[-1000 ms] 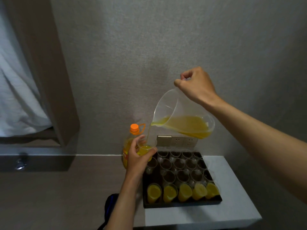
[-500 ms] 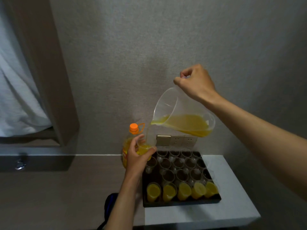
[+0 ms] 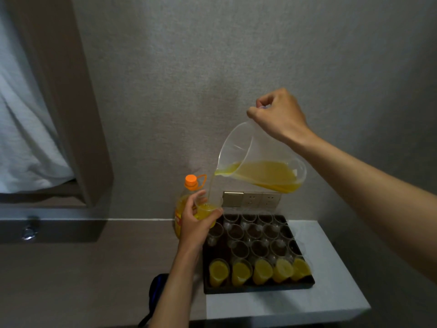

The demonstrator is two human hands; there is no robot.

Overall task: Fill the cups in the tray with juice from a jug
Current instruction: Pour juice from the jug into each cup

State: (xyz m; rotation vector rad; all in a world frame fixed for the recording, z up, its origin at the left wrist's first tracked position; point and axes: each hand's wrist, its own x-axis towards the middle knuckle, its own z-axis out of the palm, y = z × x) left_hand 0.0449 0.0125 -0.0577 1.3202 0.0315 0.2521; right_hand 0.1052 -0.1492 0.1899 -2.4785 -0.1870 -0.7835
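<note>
clear tilted jug (image 3: 260, 159), yellow juice (image 3: 267, 174) pooled toward its spout

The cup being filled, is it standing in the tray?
No, the left hand holds the cup in the air, beside the black tray.

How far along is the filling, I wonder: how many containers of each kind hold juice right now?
Filled cups in the tray: 5
Cup held by the left hand: 1
Jug held by the right hand: 1
Bottle: 1
Total: 8
</note>
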